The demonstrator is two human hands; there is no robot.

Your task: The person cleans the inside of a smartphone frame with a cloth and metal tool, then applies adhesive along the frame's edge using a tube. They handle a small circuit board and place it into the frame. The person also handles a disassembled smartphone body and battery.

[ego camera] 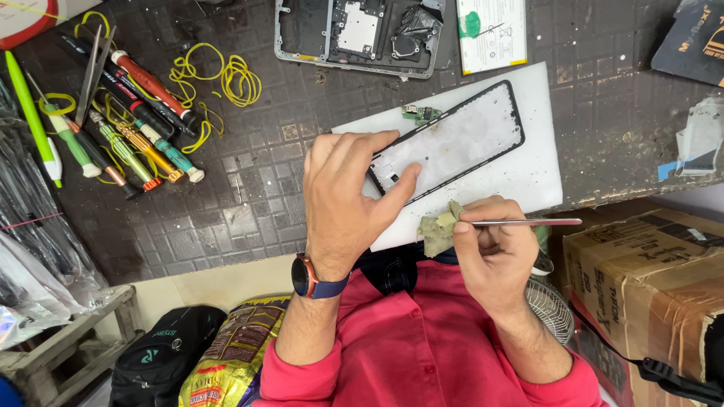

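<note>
**Head cam: phone frame pinned on the white pad**

Left hand [341, 197] presses fingers down on the black-rimmed phone frame [451, 143], lying on a smooth white pad [539, 169] near the workbench's front edge. Right hand [490, 252] pinches thin metal tweezers [528, 221] and a crumpled greenish cloth [437, 230]. Screwdrivers [128, 113] and yellow rubber bands [226, 79] clutter the far left corner.

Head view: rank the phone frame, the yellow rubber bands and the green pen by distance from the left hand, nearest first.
1. Phone frame: touched by the left hand, on the white pad.
2. Yellow rubber bands: up and to the left on the dark mat.
3. Green pen: at the far left edge.
</note>
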